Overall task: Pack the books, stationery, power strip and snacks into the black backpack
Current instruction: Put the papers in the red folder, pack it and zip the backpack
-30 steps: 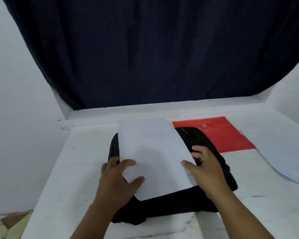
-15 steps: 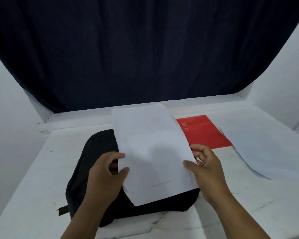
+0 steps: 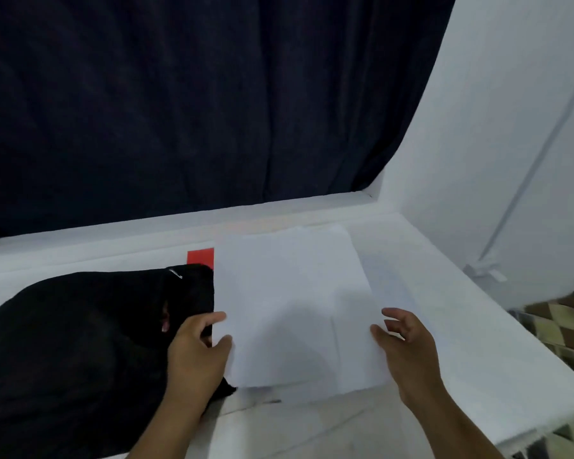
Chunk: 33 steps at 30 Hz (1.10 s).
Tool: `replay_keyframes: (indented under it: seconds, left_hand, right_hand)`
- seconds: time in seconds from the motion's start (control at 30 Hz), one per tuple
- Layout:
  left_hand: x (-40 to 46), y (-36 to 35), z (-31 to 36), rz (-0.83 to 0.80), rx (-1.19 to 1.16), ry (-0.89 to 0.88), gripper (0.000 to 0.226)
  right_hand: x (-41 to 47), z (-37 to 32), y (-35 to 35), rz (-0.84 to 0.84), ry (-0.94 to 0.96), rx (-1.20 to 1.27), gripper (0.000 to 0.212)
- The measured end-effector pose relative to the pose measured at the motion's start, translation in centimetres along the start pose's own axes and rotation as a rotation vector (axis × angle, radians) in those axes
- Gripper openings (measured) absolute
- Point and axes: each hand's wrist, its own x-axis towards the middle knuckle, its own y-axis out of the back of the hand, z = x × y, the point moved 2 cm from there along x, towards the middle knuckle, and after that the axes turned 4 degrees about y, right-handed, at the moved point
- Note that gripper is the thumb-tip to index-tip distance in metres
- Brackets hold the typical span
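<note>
The black backpack (image 3: 80,342) lies flat on the white table, at the left of the view. A white sheet of paper (image 3: 295,306) is held to the right of the backpack, above the table. My left hand (image 3: 196,356) pinches the sheet's lower left edge, thumb on top. My right hand (image 3: 408,346) is at the sheet's right edge with its fingers spread and relaxed, thumb touching the edge. A red envelope (image 3: 200,257) shows only a small corner behind the sheet and the backpack.
A dark curtain (image 3: 196,101) hangs behind the white table (image 3: 312,425). Another white sheet (image 3: 385,276) lies under the held one on the right. The white wall (image 3: 511,127) closes the right side, with patterned floor tiles (image 3: 560,326) beyond the table's edge.
The sheet has moved off the backpack to the right, and now covers most of the red envelope. My right hand has let go of its edge. The view has turned right.
</note>
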Motion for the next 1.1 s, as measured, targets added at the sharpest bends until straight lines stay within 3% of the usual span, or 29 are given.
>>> replay_keyframes:
  seconds: [0.37, 0.57, 0.67, 0.73, 0.83, 1.1]
  left_hand:
    - [1.9, -8.6, -1.4, -0.121, 0.155, -0.033, 0.044]
    - [2.5, -14.7, -1.2, -0.218, 0.250, -0.166, 0.041]
    - [2.3, -17.2, -1.2, -0.281, 0.360, -0.207, 0.037]
    - [2.0, -18.0, -1.5, -0.296, 0.442, -0.183, 0.039]
    - [1.7, -19.1, -1.0, -0.238, 0.479, -0.160, 0.045]
    - [0.3, -23.7, 0.1, -0.135, 0.236, -0.028, 0.059]
  right_hand:
    - [7.4, 3.5, 5.9, 0.099, 0.041, -0.327, 0.037]
    - [10.2, 4.7, 7.9, 0.119, 0.078, -0.559, 0.043]
    - [11.5, 4.7, 8.6, 0.040, 0.009, -0.600, 0.046]
    - [12.2, 5.1, 8.3, 0.052, 0.095, -0.580, 0.052]
    - [13.1, 5.0, 7.3, 0.007, 0.091, -0.683, 0.031]
    - [17.3, 4.8, 6.2, -0.268, -0.063, -0.733, 0.056]
